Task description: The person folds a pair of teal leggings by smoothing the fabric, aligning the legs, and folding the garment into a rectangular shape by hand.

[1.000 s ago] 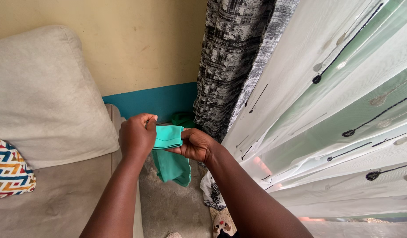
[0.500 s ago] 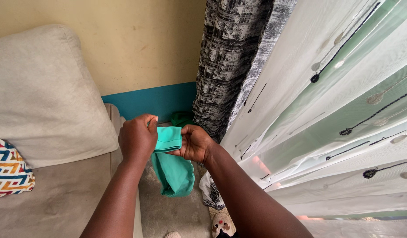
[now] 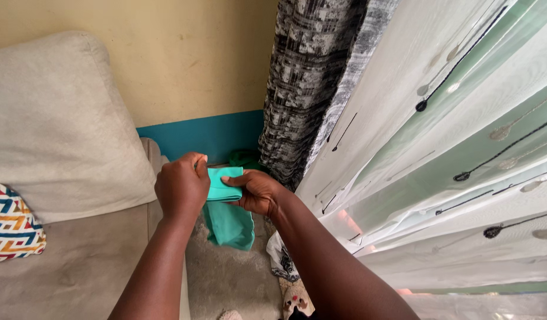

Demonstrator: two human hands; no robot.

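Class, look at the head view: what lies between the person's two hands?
A folded teal cloth lies between the left hand and the right hand; both hands grip it, and its loose end hangs below. The head view shows this.

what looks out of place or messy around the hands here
Some cloth lies crumpled on the floor by the sheer curtain, under the right arm. The green cloth held by both hands, left hand and right hand, looks tidy.

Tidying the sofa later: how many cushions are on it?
2: a big beige cushion against the wall, and a zigzag-patterned cushion at the left edge. More may lie out of view.
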